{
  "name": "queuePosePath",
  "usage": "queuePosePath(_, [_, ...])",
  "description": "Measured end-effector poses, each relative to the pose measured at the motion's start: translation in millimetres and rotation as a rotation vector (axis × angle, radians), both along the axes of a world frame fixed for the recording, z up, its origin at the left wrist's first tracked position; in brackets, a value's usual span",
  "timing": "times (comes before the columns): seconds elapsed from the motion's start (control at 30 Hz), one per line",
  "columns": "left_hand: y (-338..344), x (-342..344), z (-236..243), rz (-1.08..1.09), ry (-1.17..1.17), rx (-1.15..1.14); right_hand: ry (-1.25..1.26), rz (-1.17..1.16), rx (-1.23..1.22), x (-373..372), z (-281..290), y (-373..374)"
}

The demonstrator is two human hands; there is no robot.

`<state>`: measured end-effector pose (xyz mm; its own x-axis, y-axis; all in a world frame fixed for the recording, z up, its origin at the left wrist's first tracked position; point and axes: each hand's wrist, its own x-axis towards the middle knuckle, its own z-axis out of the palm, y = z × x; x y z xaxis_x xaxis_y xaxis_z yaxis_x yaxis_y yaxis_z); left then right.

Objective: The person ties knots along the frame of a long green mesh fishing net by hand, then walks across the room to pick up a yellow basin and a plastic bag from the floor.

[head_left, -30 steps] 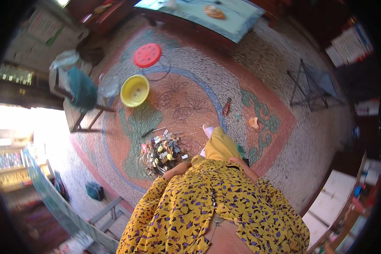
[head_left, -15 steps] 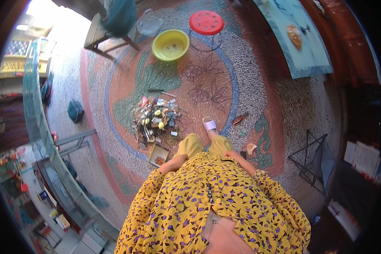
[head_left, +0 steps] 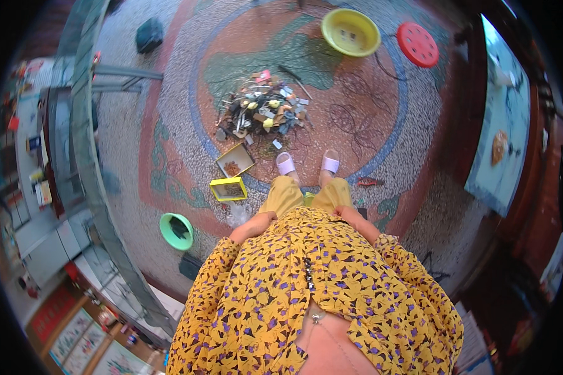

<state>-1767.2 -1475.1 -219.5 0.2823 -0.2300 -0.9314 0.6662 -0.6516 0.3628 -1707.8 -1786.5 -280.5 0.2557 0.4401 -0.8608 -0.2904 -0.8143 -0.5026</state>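
My left hand (head_left: 261, 223) rests at the left edge of the yellow patterned shirt (head_left: 288, 262), against the tan trousers (head_left: 286, 195). Its fingers curl inward, and whatever they hold is hidden. On the other side, my right hand (head_left: 355, 220) lies curled at the shirt's edge, its fingertips partly covered. Closest to the left hand on the floor are a yellow-edged box (head_left: 228, 189) and an open tray-like box (head_left: 236, 160) with small brown bits inside. Beyond them spreads a pile of mixed small parts (head_left: 266, 109), with a dark thin tool beside it.
A yellow basin (head_left: 351, 32) and red round stool (head_left: 418, 45) stand far right of the pile. Pliers with red handles (head_left: 370, 182) lie right of my slippered feet. A green basin (head_left: 176, 231) sits left, near a glass counter (head_left: 87, 125). A pale table (head_left: 500, 125) stands right.
The view has swung left and downward, bringing the green basin, yellow-edged box and both slippers into sight. My hands stay at the shirt's edge.
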Motion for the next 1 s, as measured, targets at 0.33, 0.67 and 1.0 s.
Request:
queuePosePath(0.33, [33.3,-40.0,0.5,0.12,-0.214,-0.047,-0.1,0.21,-0.013,25.9,20.3,35.8])
queuePosePath(0.67, [-31.6,-80.8,-8.8,0.391,-0.187,0.042,-0.027,0.256,0.097,56.1,15.5,-5.3])
queuePosePath(1.0, [-129.3,-87.9,-11.0,0.545,-0.163,0.119,-0.068,0.584,0.164,94.3,-57.6,-69.1])
